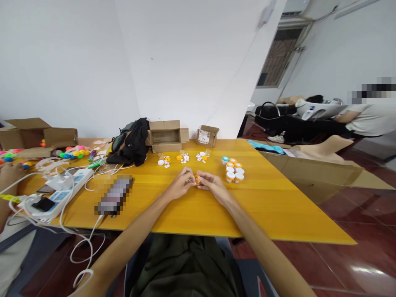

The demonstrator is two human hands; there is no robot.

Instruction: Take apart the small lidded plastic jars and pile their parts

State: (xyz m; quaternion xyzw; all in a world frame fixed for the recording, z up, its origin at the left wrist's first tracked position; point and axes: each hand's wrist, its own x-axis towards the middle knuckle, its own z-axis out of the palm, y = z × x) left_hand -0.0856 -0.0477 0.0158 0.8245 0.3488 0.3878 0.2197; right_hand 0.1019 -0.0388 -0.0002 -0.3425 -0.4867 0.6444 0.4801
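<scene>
Both hands are meeting over the middle of the yellow desk [278,206], the left hand [180,183] and right hand [213,184] pinching a small orange piece [197,178] between their fingertips; it looks like a cap, though it is too small to tell. Just beyond the right hand, lidded little jars [234,169] are standing clustered, with loose white and orange parts [182,158] lying further back.

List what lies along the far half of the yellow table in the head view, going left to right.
Coloured balls → black bag → open cardboard box → loose white and orange parts → small tilted box → cluster of capped jars. Nearer the camera, the left hand and right hand meet on a small orange piece.
</scene>
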